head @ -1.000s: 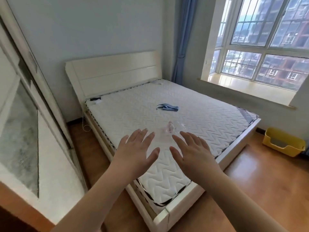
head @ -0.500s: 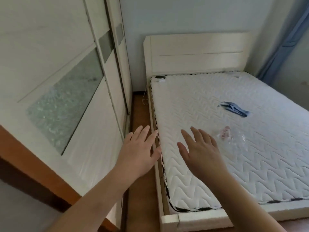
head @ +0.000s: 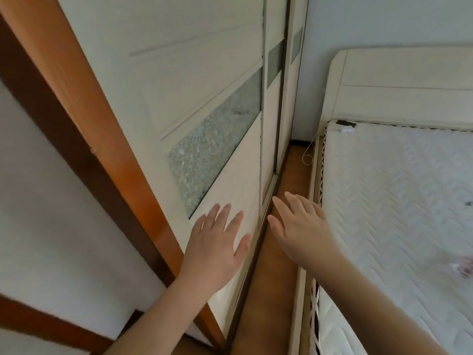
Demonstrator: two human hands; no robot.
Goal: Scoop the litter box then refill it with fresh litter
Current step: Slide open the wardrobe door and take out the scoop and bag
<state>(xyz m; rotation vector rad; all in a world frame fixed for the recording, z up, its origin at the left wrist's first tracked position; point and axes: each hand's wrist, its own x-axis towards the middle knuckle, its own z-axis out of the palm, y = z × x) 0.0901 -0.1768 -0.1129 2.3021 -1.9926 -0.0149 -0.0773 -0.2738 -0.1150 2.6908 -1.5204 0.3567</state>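
Head view: your left hand (head: 217,248) and right hand (head: 300,229) are both held out flat, fingers spread, each grip holding nothing. The left one is in front of the wardrobe door (head: 204,98); the right hangs over the floor strip (head: 289,180) beside the bed (head: 396,201). No litter box shows here, so you cannot judge which hand is nearer; you'll likely need to turn to find it.

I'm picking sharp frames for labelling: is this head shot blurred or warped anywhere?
Head view: the mattress at the right edge is smeared by motion blur; the wardrobe door and orange frame lean and bow from the wide-angle lens; left hand and right hand look fairly sharp; soft, even daylight, no glare.
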